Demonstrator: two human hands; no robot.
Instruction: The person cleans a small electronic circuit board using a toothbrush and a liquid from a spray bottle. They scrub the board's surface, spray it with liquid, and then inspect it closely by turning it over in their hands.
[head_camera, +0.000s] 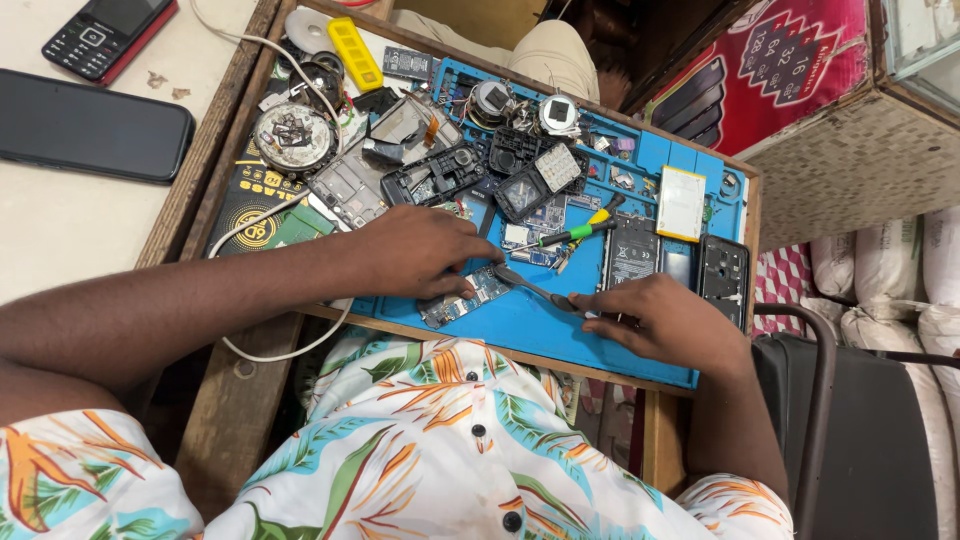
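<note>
A repairer's left hand (425, 250) presses fingers on a bare circuit board (462, 298) while the right hand (665, 320) pinches tweezers (535, 290); surrounding phone parts lie unassembled on the blue mat (530, 325).

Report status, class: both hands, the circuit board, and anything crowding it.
Left hand pinning small green-blue circuit board on blue mat. Right hand holding metal tweezers, tips at board. Green-handled screwdriver close behind.
</note>
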